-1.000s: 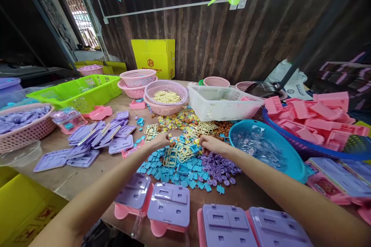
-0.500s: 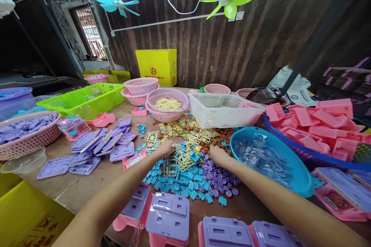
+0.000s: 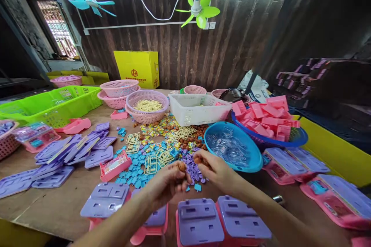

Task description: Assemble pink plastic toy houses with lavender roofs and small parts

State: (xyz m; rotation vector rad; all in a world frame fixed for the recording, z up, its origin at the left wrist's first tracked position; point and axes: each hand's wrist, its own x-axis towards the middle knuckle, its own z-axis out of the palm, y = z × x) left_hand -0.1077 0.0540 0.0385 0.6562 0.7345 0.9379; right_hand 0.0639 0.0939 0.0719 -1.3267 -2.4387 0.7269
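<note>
My left hand [image 3: 168, 181] is closed, palm partly up, with a small brown piece [image 3: 181, 166] held at its fingertips. Close by on the right, my right hand [image 3: 218, 170] pinches another small brown piece [image 3: 197, 159]. Both hands hover over the near edge of a heap of parts. Purple round discs [image 3: 193, 168] lie between and behind them, with flat blue pieces [image 3: 136, 166] to the left. Cream frames of small parts [image 3: 150, 164] rest on the blue ones. More brown pieces [image 3: 187, 141] are spread farther back.
Purple-lidded pink boxes [image 3: 199, 222] line the near edge. Purple panels [image 3: 100, 157] and a pink tray [image 3: 116, 166] lie left. On the right are a blue basin [image 3: 255, 158] of clear parts and a basket of pink parts [image 3: 269, 117]. A white crate [image 3: 197, 115] stands behind.
Both hands have drawn back from the heap toward me and closer together, now with small brown pieces in their fingers. The view has turned to the right.
</note>
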